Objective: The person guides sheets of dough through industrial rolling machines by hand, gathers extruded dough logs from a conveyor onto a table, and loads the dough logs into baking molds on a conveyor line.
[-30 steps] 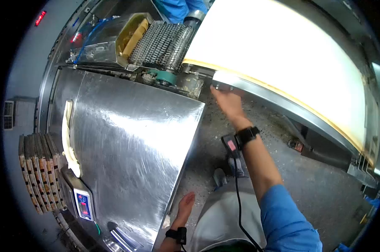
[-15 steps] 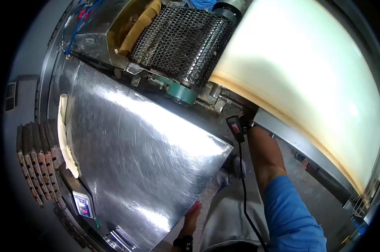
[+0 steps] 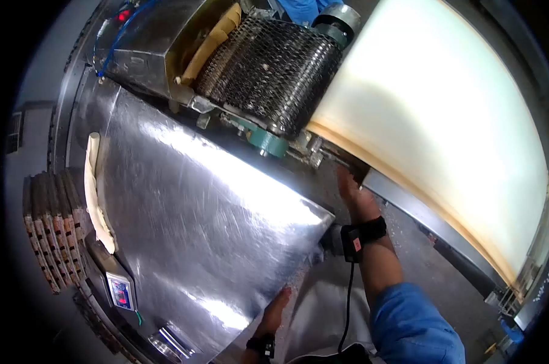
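Right hand (image 3: 358,200) has drawn partly out from beneath the white belt (image 3: 432,121) since half a second ago, baring the wrist.
Steel table (image 3: 189,206), scratched and reflective, fills the left half, beside a grey floor (image 3: 429,261). White belt occupies the upper right, edged by a metal rail (image 3: 411,198); the right hand is at its near-left corner, where machine parts obscure the fingertips, so finger state and grip cannot be told. Mesh belt (image 3: 268,73) sits beside the white belt at upper centre. Boards (image 3: 53,233) stand stacked left of the table. Left hand (image 3: 275,312) is at the table's near edge, fingers extended and close together; contact cannot be told. Dough strip (image 3: 92,188) lies along the table's left side, its lower end near a scale (image 3: 120,291). Cable (image 3: 349,303) hangs from the right wrist.
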{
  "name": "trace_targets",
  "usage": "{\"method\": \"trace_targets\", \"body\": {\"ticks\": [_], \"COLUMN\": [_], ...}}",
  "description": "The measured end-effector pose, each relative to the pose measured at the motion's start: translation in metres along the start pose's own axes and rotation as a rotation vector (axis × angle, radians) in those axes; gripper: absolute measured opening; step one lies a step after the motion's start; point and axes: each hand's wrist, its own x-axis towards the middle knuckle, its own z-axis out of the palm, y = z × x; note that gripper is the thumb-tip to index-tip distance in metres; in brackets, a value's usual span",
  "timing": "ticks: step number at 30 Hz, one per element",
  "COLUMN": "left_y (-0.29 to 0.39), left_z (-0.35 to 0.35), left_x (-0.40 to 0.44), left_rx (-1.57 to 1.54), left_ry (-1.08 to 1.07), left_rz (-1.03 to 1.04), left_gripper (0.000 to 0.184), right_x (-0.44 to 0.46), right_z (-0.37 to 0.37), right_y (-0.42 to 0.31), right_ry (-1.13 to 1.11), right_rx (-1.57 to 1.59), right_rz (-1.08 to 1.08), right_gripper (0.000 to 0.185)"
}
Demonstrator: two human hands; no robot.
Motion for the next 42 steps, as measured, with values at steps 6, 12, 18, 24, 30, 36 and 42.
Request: {"method": "trace_targets", "body": {"ticks": [6,12,18,24,30,36,42], "left_y": [-0.009,0.031,0.141,0.16,0.116,0.055,0.031], "left_z": [0.01,0.019,0.008,-0.039,-0.105,-0.162,-0.174], "left_x": [-0.006,-0.046,-0.108,-0.171,-0.203,-0.214,-0.235], "left_rx": [-0.086,0.254,0.209,-0.008,-0.209,-0.714,-1.043], "left_ry": [-0.117,-0.68,-0.772,-0.377,-0.174,-0.11,-0.309], "left_rz": [0.024,0.207,0.519,0.785,0.839,0.806,0.841], "left_gripper": [0.043,0.038,0.036,0.037,0.037,0.059,0.063], "right_x": [-0.055,-0.119,-0.177,-0.164,-0.145,-0.191,-0.247], "right_z": [-0.007,-0.027,-0.04,0.042,0.153,0.148,0.131], "right_y": [-0.125,-0.124,-0.208,-0.309,-0.416,-0.388,-0.367], "right_ry": [0.029,0.109,0.2,-0.425,-0.772,-0.909,-0.883], "right_rx": [1.326,1.36,1.046,0.698,0.62,0.839,0.878], "right_rz": [0.146,0.238,0.176,-0.105,-0.061,0.099,0.28], "right_gripper": [0.026,0.025,0.02,0.031,0.053,0.053,0.059]}}
